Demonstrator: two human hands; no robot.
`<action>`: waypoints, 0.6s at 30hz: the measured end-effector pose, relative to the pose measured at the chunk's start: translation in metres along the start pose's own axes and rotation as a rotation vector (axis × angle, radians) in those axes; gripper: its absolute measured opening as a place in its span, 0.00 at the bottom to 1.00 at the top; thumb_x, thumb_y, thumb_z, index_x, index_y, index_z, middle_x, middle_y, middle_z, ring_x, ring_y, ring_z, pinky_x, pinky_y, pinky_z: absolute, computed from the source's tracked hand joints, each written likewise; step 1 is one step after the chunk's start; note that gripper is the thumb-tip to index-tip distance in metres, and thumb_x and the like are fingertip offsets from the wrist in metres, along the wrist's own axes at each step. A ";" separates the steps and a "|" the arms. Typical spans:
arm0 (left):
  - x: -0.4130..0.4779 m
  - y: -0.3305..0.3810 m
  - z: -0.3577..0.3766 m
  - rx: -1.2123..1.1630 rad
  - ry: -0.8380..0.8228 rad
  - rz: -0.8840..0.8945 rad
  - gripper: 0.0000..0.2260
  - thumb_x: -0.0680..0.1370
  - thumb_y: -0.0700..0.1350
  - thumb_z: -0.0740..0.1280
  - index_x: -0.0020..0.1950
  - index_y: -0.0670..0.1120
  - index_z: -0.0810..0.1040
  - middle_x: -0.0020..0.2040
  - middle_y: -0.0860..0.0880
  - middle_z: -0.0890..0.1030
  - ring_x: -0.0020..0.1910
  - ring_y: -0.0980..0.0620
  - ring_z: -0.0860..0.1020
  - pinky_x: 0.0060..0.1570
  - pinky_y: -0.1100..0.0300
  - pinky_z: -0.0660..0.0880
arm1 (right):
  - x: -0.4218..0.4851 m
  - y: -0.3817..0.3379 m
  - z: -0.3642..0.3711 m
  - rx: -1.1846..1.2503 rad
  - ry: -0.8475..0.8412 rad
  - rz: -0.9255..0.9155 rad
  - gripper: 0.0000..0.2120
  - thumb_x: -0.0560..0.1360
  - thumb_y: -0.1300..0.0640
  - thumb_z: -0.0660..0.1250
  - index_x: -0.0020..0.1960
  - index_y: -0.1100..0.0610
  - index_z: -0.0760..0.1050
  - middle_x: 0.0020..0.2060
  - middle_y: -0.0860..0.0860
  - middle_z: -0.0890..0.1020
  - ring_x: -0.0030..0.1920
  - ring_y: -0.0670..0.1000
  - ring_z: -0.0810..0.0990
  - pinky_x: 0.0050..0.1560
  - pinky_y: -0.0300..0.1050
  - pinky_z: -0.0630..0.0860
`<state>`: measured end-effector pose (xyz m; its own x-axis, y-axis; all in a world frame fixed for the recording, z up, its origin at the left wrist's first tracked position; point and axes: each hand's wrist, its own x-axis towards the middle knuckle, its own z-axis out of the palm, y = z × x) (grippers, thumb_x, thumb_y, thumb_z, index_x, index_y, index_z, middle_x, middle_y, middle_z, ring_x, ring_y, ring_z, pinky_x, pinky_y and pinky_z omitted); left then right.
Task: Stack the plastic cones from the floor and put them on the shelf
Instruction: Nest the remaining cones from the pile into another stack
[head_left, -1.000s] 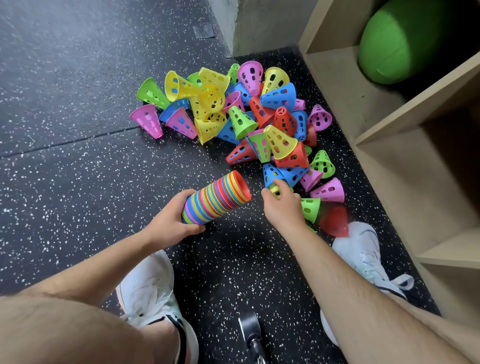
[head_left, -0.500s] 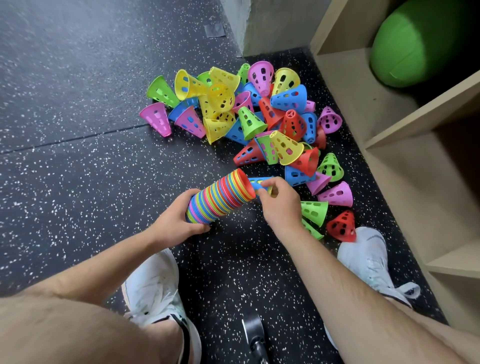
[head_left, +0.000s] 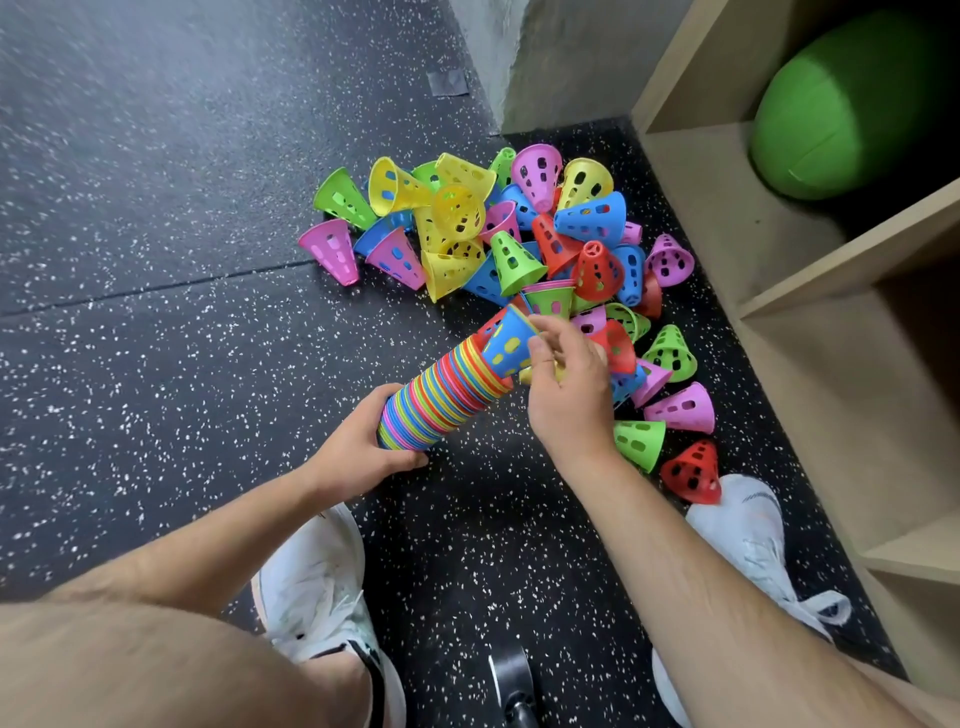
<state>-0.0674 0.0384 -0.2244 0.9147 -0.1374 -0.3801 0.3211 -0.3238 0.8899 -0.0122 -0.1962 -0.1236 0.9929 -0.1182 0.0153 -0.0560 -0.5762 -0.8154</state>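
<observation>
Seating a blue cone (head_left: 506, 349) that half a second ago was only nearing the mouth, the right hand (head_left: 566, 387) pinches it into the stack (head_left: 441, 397); one more gathered; the left hand (head_left: 358, 449) grips the stack's base, above the floor (head_left: 156, 364); loose cones (head_left: 467, 234) lie just beyond; shelf (head_left: 810, 364) unfilled.

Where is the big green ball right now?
The big green ball sits in the upper compartment of the wooden shelf, at the top right of the head view, beyond the cone pile.
</observation>
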 end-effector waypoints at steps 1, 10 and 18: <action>0.000 0.000 0.000 0.003 -0.001 0.002 0.34 0.66 0.38 0.82 0.64 0.60 0.72 0.56 0.50 0.80 0.49 0.58 0.81 0.50 0.62 0.78 | -0.001 0.000 0.003 -0.006 -0.039 -0.031 0.11 0.82 0.55 0.63 0.61 0.46 0.78 0.50 0.37 0.74 0.58 0.51 0.75 0.59 0.50 0.75; -0.001 -0.003 -0.002 -0.069 0.056 -0.023 0.34 0.65 0.44 0.81 0.68 0.56 0.71 0.56 0.49 0.81 0.50 0.55 0.82 0.51 0.62 0.79 | -0.007 -0.002 0.030 0.081 -0.243 0.085 0.12 0.83 0.52 0.59 0.62 0.46 0.80 0.60 0.46 0.74 0.59 0.39 0.74 0.59 0.30 0.70; 0.005 0.000 -0.022 -0.065 0.231 -0.030 0.32 0.67 0.47 0.84 0.65 0.58 0.72 0.53 0.57 0.82 0.51 0.54 0.82 0.55 0.56 0.80 | 0.036 -0.038 0.061 0.295 -0.336 0.172 0.06 0.80 0.53 0.66 0.54 0.46 0.80 0.52 0.46 0.82 0.49 0.40 0.81 0.50 0.39 0.79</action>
<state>-0.0572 0.0583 -0.2203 0.9341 0.0909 -0.3452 0.3569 -0.2625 0.8965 0.0325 -0.1291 -0.1274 0.9535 0.1043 -0.2827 -0.2388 -0.3109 -0.9200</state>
